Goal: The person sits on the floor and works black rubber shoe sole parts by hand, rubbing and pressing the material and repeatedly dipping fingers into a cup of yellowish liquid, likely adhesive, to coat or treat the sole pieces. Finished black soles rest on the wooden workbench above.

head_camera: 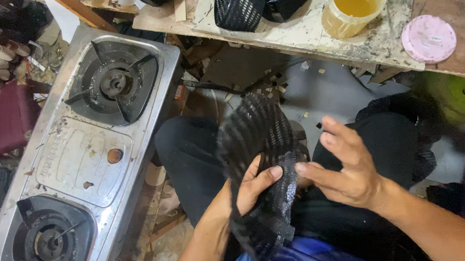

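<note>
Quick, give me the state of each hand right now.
Left hand: closed on the black mesh shoe piece, thumb across it.
Right hand: open, fingers spread, holding nothing, index fingertip at the piece's edge.

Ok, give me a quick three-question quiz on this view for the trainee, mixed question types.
1. True or false: the left hand grips the black mesh piece, thumb across its front.
2. Multiple choice: what does the open tub on the workbench hold? A) amber liquid B) black powder C) white beads
3. Short answer: how many burners does the steel stove on the person's left have?

Key
1. True. The right hand is open beside the piece, a fingertip at its edge.
2. A. Its pink lid lies beside it.
3. Two, neither with a visible flame.
</note>
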Demonstrator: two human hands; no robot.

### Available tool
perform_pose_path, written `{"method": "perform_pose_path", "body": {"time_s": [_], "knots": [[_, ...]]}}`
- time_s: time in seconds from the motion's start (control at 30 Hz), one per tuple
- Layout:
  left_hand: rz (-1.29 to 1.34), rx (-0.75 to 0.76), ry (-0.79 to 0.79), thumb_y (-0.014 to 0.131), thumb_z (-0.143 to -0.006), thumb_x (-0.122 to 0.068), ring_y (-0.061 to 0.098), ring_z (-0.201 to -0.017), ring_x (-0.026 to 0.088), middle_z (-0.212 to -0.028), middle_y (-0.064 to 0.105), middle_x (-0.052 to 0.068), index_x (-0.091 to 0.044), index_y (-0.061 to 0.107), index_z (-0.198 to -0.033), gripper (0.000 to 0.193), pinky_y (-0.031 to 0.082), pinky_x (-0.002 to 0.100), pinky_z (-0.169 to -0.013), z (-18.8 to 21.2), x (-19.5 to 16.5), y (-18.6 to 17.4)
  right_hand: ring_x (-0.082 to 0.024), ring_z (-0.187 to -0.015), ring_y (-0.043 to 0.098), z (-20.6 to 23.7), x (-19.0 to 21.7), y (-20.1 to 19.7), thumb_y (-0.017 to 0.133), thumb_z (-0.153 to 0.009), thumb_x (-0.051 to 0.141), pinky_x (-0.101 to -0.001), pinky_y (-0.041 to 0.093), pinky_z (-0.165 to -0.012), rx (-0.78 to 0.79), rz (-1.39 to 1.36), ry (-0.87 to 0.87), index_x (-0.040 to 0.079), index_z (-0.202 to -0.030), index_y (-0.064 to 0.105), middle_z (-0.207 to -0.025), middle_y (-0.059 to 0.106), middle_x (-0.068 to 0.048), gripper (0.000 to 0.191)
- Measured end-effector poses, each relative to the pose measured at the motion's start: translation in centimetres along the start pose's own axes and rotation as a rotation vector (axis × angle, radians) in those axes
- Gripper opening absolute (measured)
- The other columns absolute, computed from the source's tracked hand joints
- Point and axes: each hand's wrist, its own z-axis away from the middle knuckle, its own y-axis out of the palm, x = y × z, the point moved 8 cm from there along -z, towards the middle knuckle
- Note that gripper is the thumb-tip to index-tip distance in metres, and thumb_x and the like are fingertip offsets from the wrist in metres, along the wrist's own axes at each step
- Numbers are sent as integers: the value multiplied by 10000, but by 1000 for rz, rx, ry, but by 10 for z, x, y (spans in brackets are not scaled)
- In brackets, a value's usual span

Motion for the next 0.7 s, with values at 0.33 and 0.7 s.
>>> {"method": "perform_pose_path", "body": {"time_s": [0.33,0.7], "knots": [[15,-61,316,558,-1102,-140,616,-1042,123,-1169,693,46,33,641,-1293,271,528,287,-929,-2,-10,-17,-448,-1507,290,13,26,14,749,-690,-6,-555,305,-1225,111,-400,100,253,-1171,763,-1651,282,-100,546],[88,-42,12,624,-1006,-213,631,-1097,148,-1220,686,78,10,585,-1371,430,528,275,-945,0,5,5,-461,-1546,286,16,3,7,821,-799,30,-537,369,-1254,-5,-21,101,227,-1294,713,-1697,212,-95,543]]}}
